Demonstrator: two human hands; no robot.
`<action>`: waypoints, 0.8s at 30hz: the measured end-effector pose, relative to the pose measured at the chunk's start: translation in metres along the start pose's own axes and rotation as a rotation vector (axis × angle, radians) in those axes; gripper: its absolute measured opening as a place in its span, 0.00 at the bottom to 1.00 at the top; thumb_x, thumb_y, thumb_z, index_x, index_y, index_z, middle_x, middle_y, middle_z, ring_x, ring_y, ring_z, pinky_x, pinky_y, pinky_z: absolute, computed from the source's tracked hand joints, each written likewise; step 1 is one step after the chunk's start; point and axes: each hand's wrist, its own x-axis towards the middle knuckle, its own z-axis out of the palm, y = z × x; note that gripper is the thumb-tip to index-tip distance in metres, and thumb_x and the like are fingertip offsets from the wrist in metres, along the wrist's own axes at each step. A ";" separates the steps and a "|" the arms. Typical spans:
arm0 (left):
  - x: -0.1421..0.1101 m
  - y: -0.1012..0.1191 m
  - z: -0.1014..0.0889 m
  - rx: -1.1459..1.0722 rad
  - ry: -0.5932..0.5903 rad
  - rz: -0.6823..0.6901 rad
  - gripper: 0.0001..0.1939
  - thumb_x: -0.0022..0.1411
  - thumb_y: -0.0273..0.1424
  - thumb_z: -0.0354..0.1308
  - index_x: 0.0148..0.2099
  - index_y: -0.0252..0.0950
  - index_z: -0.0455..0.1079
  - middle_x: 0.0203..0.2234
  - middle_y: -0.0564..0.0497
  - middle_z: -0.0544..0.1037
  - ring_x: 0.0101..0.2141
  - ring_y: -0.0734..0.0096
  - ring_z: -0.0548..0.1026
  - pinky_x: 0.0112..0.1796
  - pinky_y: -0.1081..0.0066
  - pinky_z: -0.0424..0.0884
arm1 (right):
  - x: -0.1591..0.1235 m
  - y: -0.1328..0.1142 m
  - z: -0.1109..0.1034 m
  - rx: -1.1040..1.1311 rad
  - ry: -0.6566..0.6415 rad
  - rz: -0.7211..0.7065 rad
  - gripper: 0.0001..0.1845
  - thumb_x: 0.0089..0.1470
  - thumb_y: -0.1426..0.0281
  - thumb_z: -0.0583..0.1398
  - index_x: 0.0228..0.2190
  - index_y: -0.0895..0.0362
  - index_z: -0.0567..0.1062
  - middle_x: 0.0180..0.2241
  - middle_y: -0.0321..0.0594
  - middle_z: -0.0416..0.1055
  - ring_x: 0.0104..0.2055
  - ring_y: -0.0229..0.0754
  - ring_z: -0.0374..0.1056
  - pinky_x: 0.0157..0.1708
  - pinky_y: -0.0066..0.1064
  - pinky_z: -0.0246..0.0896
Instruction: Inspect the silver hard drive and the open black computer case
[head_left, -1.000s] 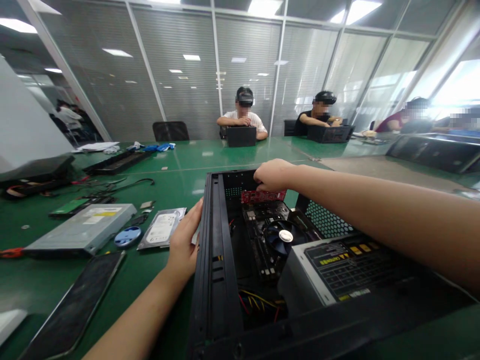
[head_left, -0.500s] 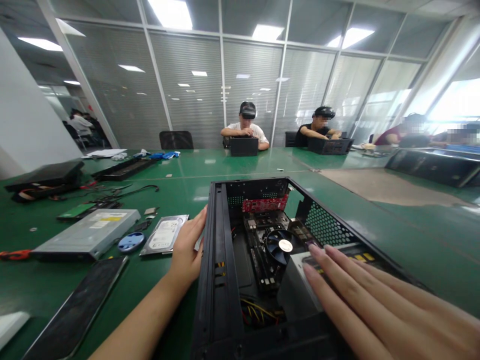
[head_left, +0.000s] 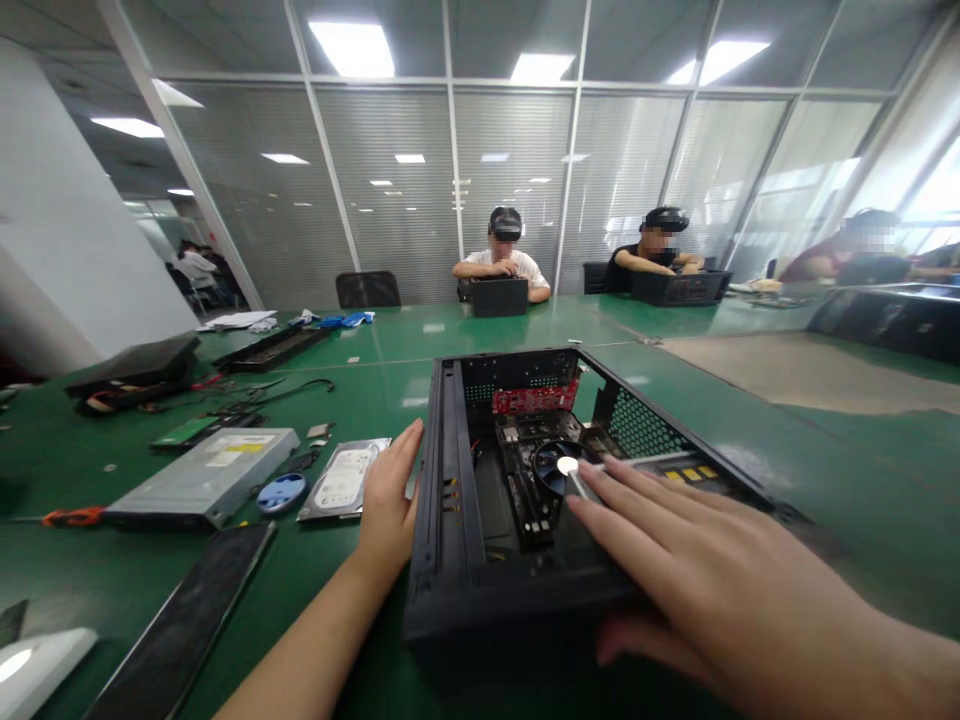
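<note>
An open black computer case [head_left: 455, 500] lies on the green table in front of me. Inside it are a motherboard with a round cooling fan [head_left: 551, 466] and a red circuit card [head_left: 529, 400]. My left hand [head_left: 391, 495] rests against the case's left side, fingers stretched out and pointing away from me. Reaching over the near right part, my right hand [head_left: 675, 540] has its fingers across the metal power supply and its thumb down on the near wall, gripping the case there. The power supply is mostly hidden under these fingers.
Left of the case lie a hard drive [head_left: 345, 480], a blue round piece [head_left: 281, 493], an optical drive [head_left: 202, 475], a screwdriver [head_left: 71, 517] and a dark phone-like slab [head_left: 187, 620]. Across the table, co-workers sit at other cases [head_left: 499, 297]. A brown sheet [head_left: 810, 375] lies right.
My right hand has moved left and its thumb now shows on the near wall. The case's near edge sits higher in view. My left hand stays at the side; the whole view has shifted slightly.
</note>
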 end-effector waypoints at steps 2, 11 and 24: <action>0.003 -0.012 0.001 0.182 -0.018 -0.118 0.27 0.65 0.36 0.48 0.64 0.34 0.61 0.64 0.40 0.63 0.59 0.51 0.66 0.56 0.50 0.65 | 0.019 0.018 0.016 0.008 -0.063 0.049 0.40 0.44 0.49 0.69 0.54 0.58 0.71 0.56 0.53 0.68 0.55 0.60 0.68 0.50 0.49 0.70; 0.002 -0.060 -0.004 0.703 -0.284 -0.657 0.45 0.60 0.57 0.43 0.67 0.28 0.55 0.65 0.27 0.55 0.61 0.36 0.60 0.55 0.43 0.60 | 0.099 0.130 0.126 -0.061 -0.115 0.468 0.41 0.44 0.56 0.72 0.56 0.56 0.66 0.52 0.52 0.70 0.56 0.60 0.64 0.55 0.51 0.55; -0.002 -0.069 -0.005 0.724 -0.395 -0.692 0.44 0.59 0.60 0.39 0.64 0.32 0.61 0.62 0.29 0.60 0.58 0.34 0.62 0.53 0.45 0.60 | 0.137 0.155 0.187 -0.214 0.011 0.659 0.34 0.45 0.55 0.72 0.46 0.59 0.67 0.46 0.53 0.71 0.52 0.57 0.63 0.54 0.49 0.49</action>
